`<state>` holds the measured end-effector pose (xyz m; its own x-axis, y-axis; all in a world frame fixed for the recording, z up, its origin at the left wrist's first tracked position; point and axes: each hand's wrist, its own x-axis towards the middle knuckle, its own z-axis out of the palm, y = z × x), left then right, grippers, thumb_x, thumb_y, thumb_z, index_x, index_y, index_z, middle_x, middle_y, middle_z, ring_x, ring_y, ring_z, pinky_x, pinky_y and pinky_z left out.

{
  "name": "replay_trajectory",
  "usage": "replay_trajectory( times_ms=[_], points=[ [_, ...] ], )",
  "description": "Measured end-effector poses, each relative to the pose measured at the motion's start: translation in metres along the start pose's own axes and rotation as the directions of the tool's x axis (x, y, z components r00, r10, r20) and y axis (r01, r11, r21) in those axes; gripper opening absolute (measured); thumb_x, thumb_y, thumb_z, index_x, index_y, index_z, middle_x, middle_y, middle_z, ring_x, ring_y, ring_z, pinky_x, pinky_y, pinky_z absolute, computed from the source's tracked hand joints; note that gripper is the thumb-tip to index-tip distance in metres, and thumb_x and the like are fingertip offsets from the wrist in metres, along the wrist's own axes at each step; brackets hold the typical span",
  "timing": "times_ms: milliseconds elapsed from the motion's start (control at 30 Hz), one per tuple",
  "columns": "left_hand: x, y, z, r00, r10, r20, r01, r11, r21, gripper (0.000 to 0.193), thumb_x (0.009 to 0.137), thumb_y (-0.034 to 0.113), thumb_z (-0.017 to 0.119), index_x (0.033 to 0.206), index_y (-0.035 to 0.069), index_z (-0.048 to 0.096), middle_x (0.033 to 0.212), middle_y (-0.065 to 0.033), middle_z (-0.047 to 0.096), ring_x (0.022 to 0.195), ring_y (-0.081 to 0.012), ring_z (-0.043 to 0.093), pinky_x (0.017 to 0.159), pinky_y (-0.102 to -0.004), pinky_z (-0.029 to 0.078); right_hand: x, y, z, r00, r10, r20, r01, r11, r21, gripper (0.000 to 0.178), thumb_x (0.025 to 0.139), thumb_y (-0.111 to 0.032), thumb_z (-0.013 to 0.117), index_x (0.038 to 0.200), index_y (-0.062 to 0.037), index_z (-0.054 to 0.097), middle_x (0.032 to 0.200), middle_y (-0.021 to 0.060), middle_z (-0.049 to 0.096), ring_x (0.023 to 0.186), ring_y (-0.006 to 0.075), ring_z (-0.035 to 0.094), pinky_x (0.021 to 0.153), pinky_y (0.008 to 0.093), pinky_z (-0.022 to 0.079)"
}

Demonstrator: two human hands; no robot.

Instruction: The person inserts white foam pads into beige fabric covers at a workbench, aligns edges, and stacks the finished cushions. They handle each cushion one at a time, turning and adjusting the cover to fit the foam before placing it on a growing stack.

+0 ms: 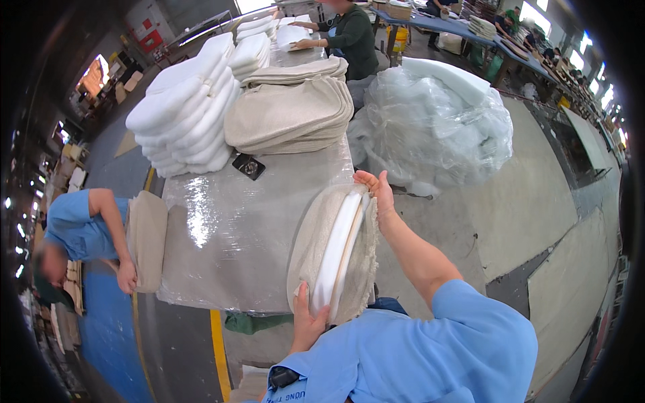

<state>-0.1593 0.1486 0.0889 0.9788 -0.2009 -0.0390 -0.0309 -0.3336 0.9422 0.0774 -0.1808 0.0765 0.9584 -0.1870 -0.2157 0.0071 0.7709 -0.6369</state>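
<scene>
At the near right corner of the plastic-covered table, a beige fabric cover gapes upward, white padding between its layers. The left hand grips its near end; the right hand, fingers extended, lies against its far end. White pads pile along the left edge, beside stacked beige pieces; past the right edge bulges a clear plastic bag.
</scene>
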Motion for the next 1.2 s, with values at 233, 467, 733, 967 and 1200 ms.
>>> replay_trajectory(
  times_ms=[233,467,733,967,1200],
  points=[
    [0.023,-0.006,-0.015,0.994,0.037,0.101,-0.070,0.934,0.351,0.101,0.086,0.028,0.083,0.166,-0.002,0.029,0.165,-0.0389,0.031,0.154,-0.0487,0.035,0.126,-0.0484,0.031,-0.011,0.019,0.010,0.998,0.017,-0.053,-0.008,0.987,0.160,0.060,0.116,-0.049,0.036,0.143,-0.0036,0.063,0.135,0.0119,0.069,0.119,0.0247,0.067,0.107,0.0406,0.054],
    [0.055,0.006,-0.012,0.984,-0.031,0.177,-0.005,0.980,0.198,0.104,0.083,0.028,0.085,0.164,-0.006,0.030,0.162,-0.0383,0.037,0.150,-0.0485,0.043,0.123,-0.0466,0.036,-0.015,0.003,0.004,0.968,-0.225,-0.112,0.148,0.869,-0.472,0.039,0.108,-0.032,0.063,0.139,-0.0079,0.066,0.125,0.0094,0.072,0.116,0.0209,0.067,0.098,0.0340,0.054],
    [0.055,0.008,-0.037,0.997,-0.033,0.071,0.017,0.976,0.216,0.098,0.083,0.026,0.083,0.161,-0.008,0.036,0.160,-0.0355,0.043,0.147,-0.0459,0.049,0.120,-0.0440,0.041,-0.021,-0.021,0.070,0.988,-0.047,0.148,0.122,-0.357,-0.926,0.045,0.097,-0.047,0.071,0.104,-0.0033,0.074,0.103,0.0173,0.076,0.096,0.0367,0.074,0.089,0.0471,0.056],
    [0.067,0.006,-0.020,0.997,0.037,0.068,-0.057,0.944,0.324,0.093,0.081,0.021,0.080,0.159,-0.010,0.039,0.158,-0.0360,0.045,0.150,-0.0445,0.044,0.124,-0.0463,0.036,-0.018,-0.007,0.084,0.846,0.145,0.513,0.431,-0.752,-0.498,0.023,0.094,-0.029,0.065,0.093,-0.0071,0.073,0.093,0.0130,0.075,0.091,0.0342,0.073,0.081,0.0496,0.054],
    [0.073,-0.036,-0.037,0.998,0.039,0.053,-0.053,0.951,0.304,0.092,0.083,0.024,0.075,0.160,-0.011,0.037,0.160,-0.0403,0.036,0.150,-0.0514,0.040,0.124,-0.0486,0.035,-0.152,0.046,0.153,0.330,0.317,0.889,0.942,-0.164,-0.291,0.017,0.093,-0.021,0.067,0.100,-0.0057,0.073,0.089,0.0118,0.073,0.086,0.0297,0.074,0.078,0.0435,0.058]
  ],
)
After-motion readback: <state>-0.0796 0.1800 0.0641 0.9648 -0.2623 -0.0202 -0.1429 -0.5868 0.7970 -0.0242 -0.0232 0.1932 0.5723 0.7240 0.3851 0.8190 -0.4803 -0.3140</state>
